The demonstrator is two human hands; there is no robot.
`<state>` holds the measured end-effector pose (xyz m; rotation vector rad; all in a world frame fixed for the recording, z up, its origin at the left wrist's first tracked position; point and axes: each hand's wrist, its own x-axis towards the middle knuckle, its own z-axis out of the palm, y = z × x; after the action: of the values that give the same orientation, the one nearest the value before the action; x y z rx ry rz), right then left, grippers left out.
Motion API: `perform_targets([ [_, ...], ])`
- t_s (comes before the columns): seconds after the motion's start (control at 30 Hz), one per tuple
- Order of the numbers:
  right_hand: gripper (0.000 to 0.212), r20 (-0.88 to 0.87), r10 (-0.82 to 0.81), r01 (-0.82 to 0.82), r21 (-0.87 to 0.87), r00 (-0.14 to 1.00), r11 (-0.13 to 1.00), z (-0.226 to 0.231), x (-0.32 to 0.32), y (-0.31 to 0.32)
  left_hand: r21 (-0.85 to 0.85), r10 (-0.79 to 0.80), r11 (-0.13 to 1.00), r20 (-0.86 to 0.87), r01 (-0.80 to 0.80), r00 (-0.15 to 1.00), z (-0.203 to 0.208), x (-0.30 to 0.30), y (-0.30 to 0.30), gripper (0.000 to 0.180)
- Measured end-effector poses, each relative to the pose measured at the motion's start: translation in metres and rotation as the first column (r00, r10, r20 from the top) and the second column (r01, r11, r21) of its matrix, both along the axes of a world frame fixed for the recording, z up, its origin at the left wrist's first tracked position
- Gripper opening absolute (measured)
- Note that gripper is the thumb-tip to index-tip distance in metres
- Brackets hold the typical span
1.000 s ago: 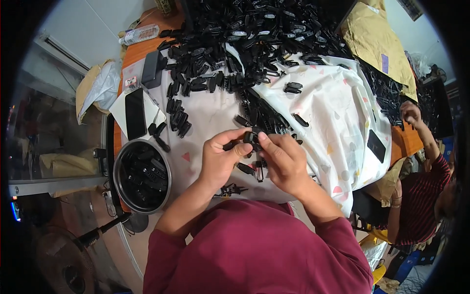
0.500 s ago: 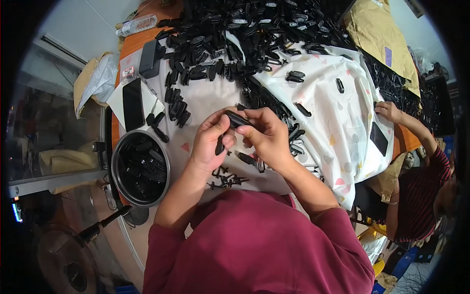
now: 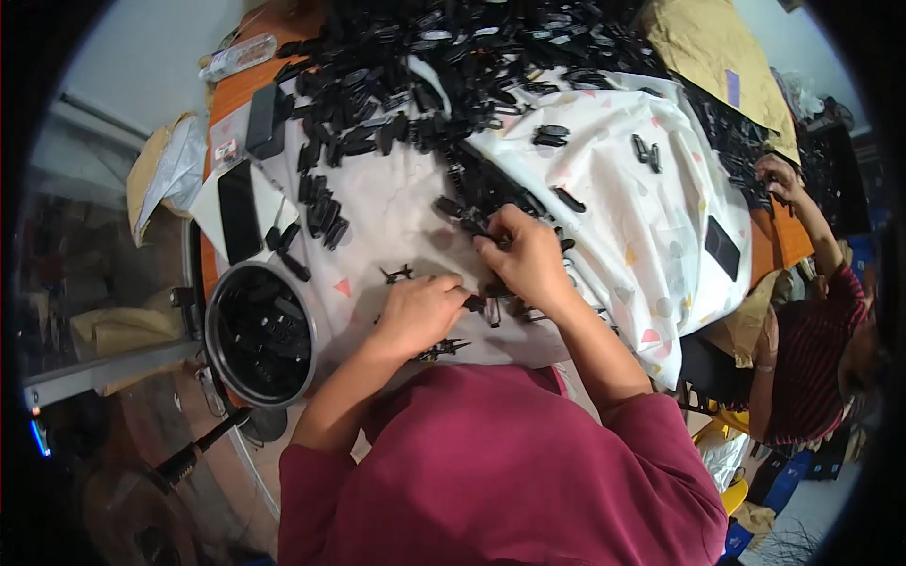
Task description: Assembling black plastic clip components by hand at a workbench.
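My left hand [image 3: 422,313] lies low over the cloth with its fingers together. Its fingertips close on a small black piece [image 3: 475,304]. Further right, my right hand [image 3: 528,257] has curled fingers, pinching at a black oblong piece [image 3: 481,229] at the near end of a strip of similar parts. The fingers cover much of that piece. Beside and below my left hand lie several small dark spiky parts [image 3: 442,349], partly hidden by it. A thin, frame-like part [image 3: 493,313] sits between my hands.
A round metal bowl [image 3: 212,330] of black pieces stands at left, near a phone [image 3: 240,212] and a dark box [image 3: 266,123]. A big heap of black pieces [image 3: 472,47] covers the far side. Bunched patterned cloth [image 3: 604,189] lies right, where a co-worker's hand [image 3: 779,177] works.
My hands have parted and dropped to the table; the black piece they held together is no longer between them. Another piece now lies on the bunched cloth. The co-worker's hand moved farther away.
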<state>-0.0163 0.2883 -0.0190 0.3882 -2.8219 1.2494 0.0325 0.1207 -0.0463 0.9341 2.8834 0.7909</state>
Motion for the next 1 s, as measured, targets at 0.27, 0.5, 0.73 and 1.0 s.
perform_targets([
  [0.27, 0.035, 0.288, 0.110, 0.041, -0.471, 0.951, 0.881, 0.019, 0.030, -0.005, 0.736, -0.135, 0.286, 0.665, -0.613, 0.735, 0.027, -0.015, 0.006, 0.025],
  [0.5, 0.033, -0.117, 0.080, -0.114, -0.327, 0.990, 0.938, 0.049, 0.029, 0.010, 0.765, -0.246, 0.199, 0.644, -0.612, 0.724, 0.039, -0.013, 0.003, 0.028],
  [0.73, 0.032, -0.188, 0.148, -0.205, -0.334, 0.971, 0.920, 0.049, 0.029, 0.007, 0.785, -0.194, 0.244, 0.615, -0.570, 0.764, 0.042, -0.009, 0.002, 0.026],
  [1.0, 0.030, -0.146, 0.071, -0.122, -0.380, 0.987, 0.917, 0.053, 0.033, 0.014, 0.821, -0.156, 0.272, 0.552, -0.502, 0.819, 0.058, -0.010, 0.005, 0.025],
])
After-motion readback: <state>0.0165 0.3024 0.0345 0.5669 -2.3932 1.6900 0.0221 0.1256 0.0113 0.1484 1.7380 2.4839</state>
